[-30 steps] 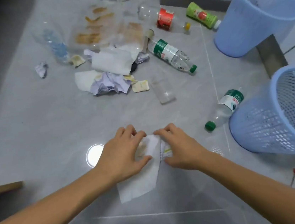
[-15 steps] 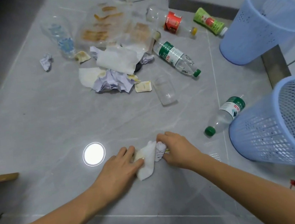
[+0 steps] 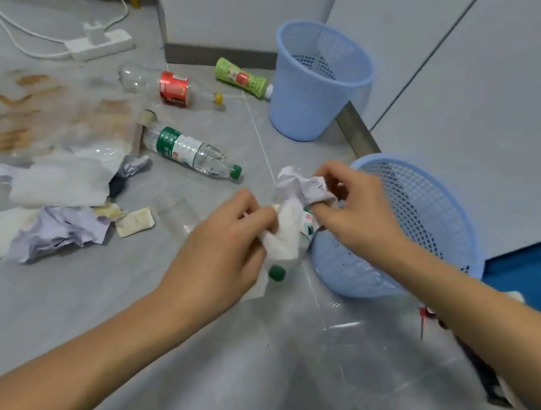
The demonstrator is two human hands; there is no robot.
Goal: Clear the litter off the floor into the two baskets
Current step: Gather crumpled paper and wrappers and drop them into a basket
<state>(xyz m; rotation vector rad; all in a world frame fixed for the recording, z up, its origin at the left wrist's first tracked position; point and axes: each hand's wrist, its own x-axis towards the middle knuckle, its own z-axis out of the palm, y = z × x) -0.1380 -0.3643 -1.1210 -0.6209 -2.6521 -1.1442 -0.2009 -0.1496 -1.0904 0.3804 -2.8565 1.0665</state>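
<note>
My left hand [image 3: 220,248] and my right hand [image 3: 352,215] are raised off the floor, both closed on a bunch of crumpled white paper [image 3: 291,202]. The bunch hangs just left of the near blue mesh basket [image 3: 434,218]. A green-capped bottle [image 3: 277,272] lies on the floor under the paper, mostly hidden. A second blue basket [image 3: 313,90] stands farther back by the wall. More litter lies to the left: a green-label bottle [image 3: 187,150], a red-label bottle [image 3: 169,87], a green tube bottle [image 3: 241,79], crumpled purple paper [image 3: 57,231] and white tissues [image 3: 58,183].
A clear plastic cup [image 3: 174,213] lies near my left hand. A stained clear plastic sheet [image 3: 47,116] covers the floor at the back left. A white power strip [image 3: 102,43] with cables lies by the wall. White cabinet fronts [image 3: 468,78] rise behind the baskets.
Both hands have gathered the flat tissue and paper scrap into a bunch and lifted it off the floor toward the near basket. My view has swung to the right.
</note>
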